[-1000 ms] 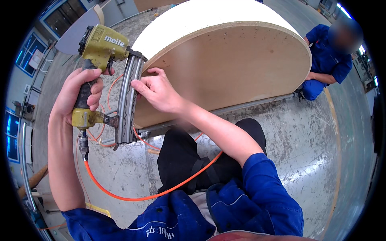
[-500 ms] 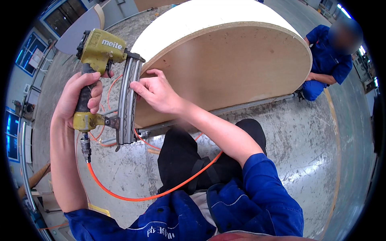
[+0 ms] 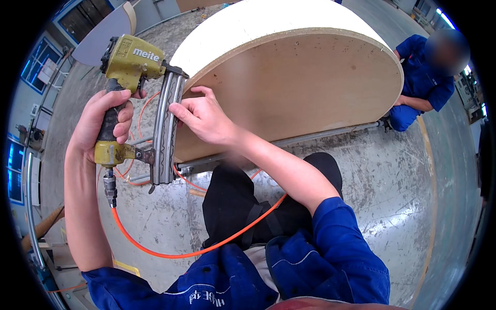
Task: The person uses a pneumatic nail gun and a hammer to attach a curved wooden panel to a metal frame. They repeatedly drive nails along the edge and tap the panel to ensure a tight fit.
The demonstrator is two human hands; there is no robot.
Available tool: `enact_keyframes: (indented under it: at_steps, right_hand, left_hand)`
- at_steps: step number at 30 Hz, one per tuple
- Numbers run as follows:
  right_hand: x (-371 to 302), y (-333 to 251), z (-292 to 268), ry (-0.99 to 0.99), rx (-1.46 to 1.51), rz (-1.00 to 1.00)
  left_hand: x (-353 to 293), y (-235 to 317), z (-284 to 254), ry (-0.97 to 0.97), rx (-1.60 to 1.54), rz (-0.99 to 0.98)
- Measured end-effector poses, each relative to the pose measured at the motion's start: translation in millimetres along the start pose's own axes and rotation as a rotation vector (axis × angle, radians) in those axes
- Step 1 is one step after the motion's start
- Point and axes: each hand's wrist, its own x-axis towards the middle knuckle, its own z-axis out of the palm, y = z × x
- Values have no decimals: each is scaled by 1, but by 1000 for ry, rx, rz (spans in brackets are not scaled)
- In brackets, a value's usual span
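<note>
My left hand (image 3: 111, 116) is wrapped round the black grip of an olive-green air nail gun (image 3: 135, 58), forefinger by its trigger. The gun's nose meets the left end of the curved edge on a rounded wooden panel (image 3: 305, 85). My right hand (image 3: 206, 116) is closed at the gun's long metal magazine (image 3: 166, 126), thumb pressed on it. One of its fingers reaches to the panel by the nose; the other fingertips are partly hidden. From a metal coupling (image 3: 109, 188) below the grip, an orange air hose (image 3: 178, 256) loops across my lap.
A bright white curved surface (image 3: 279, 15) joins the panel's rim. Beneath the panel runs a metal pipe (image 3: 320, 133). A co-worker in blue (image 3: 426, 77) crouches at the panel's right end, a hand near its edge. More orange hose lies on the scuffed grey floor (image 3: 382, 191).
The nail gun and both my hands have shifted very slightly right in the picture, along with the panel. My grip looks the same. The co-worker's head sits slightly farther right and lower.
</note>
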Motion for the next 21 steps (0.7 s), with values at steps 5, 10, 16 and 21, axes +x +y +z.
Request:
enact_keyframes:
  at_steps: [5, 10, 16, 21]
  right_hand:
    - [2, 0, -1, 5, -25, 7]
    - [1, -3, 0, -9, -14, 1]
    - [1, 1, 3, -24, -29, 12]
    - [0, 5, 4, -22, -28, 2]
  left_hand:
    - [-1, -4, 1, 13, -16, 20]
    - [-2, -6, -2, 8, -20, 14]
    - [-2, -7, -4, 9, -9, 6]
    - [-2, -9, -2, 34, -16, -4]
